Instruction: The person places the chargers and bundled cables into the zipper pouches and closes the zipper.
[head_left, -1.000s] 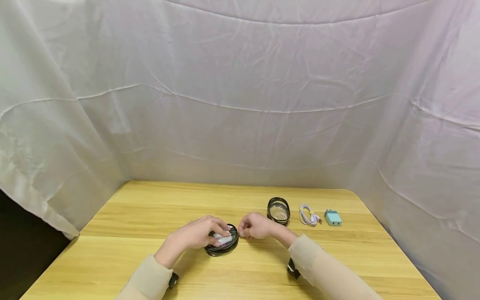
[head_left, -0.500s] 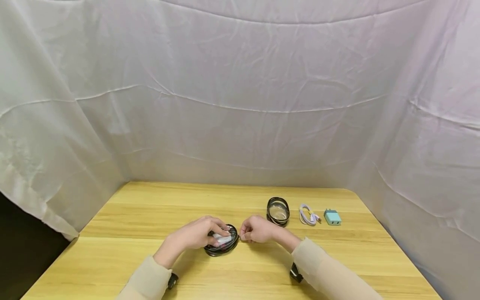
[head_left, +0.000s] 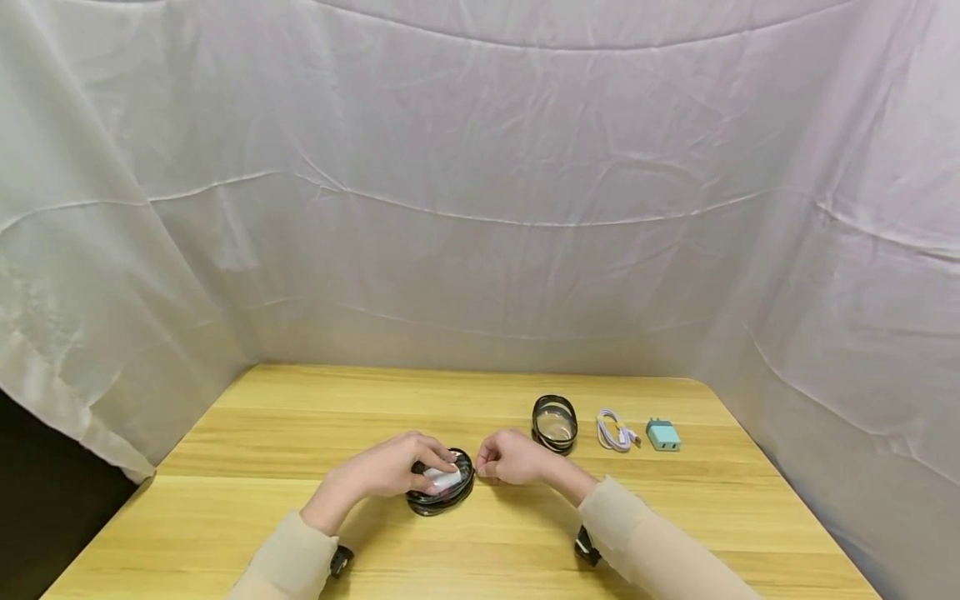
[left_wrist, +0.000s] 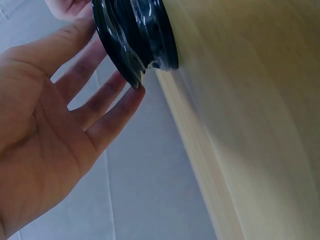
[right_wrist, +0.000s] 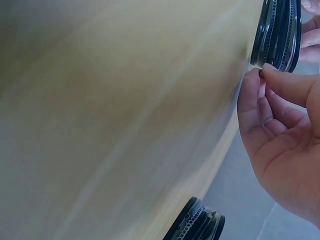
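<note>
A small round see-through pouch [head_left: 440, 505] with black trim lies on the table, with something white inside. My left hand [head_left: 390, 467] holds it from above, thumb and fingers spread on its upper rim. In the left wrist view, the fingertips touch the edge of the pouch [left_wrist: 162, 37]. At the pouch's right side my right hand [head_left: 513, 458] pinches a small dark zipper pull [right_wrist: 261, 73] between thumb and forefinger. The zipper teeth run around the pouch's side wall in the right wrist view.
Beyond my right hand stands a second clear pouch [head_left: 556, 427] with black trim. To its right are a coiled pale purple cable [head_left: 613, 433] and a teal charger plug [head_left: 664, 436]. Pale curtains [head_left: 480, 275] surround the wooden table [head_left: 337, 417] at the back and sides.
</note>
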